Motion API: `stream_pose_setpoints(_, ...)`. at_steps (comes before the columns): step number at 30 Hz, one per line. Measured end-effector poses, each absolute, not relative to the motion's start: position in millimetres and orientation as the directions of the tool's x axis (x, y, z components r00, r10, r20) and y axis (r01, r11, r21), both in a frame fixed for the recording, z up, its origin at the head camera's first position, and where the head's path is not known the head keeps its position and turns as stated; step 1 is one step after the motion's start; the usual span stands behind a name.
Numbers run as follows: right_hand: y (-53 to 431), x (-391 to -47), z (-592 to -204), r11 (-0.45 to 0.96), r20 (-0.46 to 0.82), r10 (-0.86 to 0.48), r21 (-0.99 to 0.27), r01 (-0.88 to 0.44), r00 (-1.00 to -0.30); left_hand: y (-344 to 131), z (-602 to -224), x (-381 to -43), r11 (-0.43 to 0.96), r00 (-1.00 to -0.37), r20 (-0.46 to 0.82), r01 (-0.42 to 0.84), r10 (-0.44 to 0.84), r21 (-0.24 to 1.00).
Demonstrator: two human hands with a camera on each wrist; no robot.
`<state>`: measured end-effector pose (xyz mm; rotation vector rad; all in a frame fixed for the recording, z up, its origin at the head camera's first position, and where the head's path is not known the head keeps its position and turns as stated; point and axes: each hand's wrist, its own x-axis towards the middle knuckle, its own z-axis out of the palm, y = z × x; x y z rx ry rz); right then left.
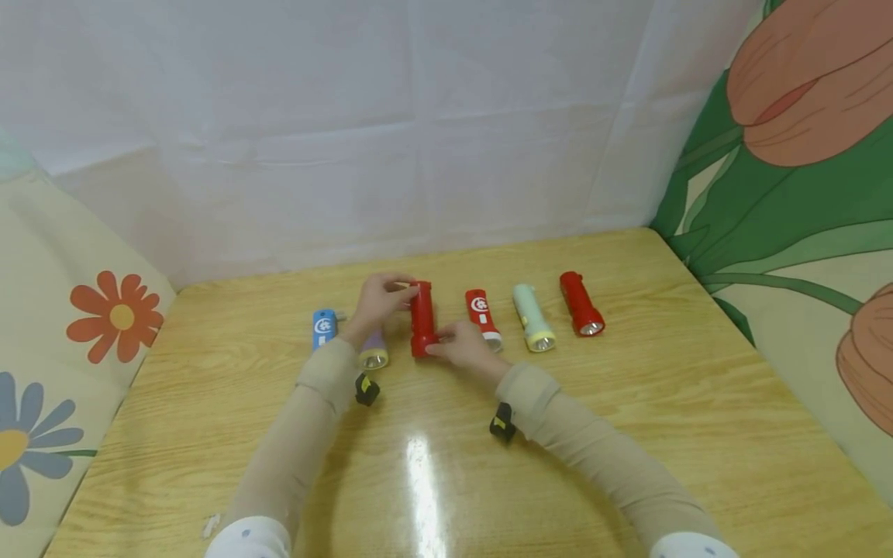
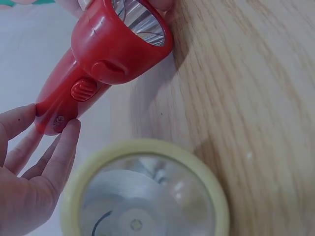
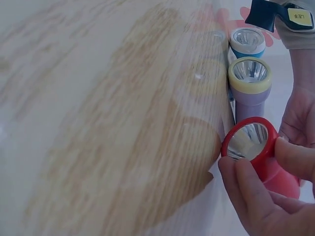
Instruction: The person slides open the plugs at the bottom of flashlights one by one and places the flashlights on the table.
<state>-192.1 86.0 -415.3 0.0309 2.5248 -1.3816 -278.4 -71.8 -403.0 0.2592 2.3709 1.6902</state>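
Head view: red flashlight (image 1: 422,319) seen at 2 o'clock of the violet flashlight (image 1: 374,342), tail pinched by left grip (image 1: 379,301), bezel by right grip (image 1: 470,347). Judged light, stiff, slick plastic; lens (image 2: 140,22) possibly fragile; best held round the slim barrel (image 2: 63,81).

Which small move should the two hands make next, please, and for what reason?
Perhaps settle the held red flashlight on the table: the left hand pinches one end, the right hand the other, and it is in the gap between the purple flashlight and the red-and-white flashlight.
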Motion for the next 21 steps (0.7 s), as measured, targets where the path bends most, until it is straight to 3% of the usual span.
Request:
stream_pose_setpoints(12,84.5,-191.7,-419.0,0.589,-0.152,-0.116,-0.806,0.055,-0.982,-76.3,-397.5,-270.1,0.387,-0.964,0.040,0.144,0.265,0.911)
stream_pose_setpoints(21,82.9,-192.1,-417.8,0.585,-0.147,-0.103,-0.809,0.060,-0.984,-78.3,-393.7,-260.9,0.364,-0.954,0.133,0.230,0.270,0.903)
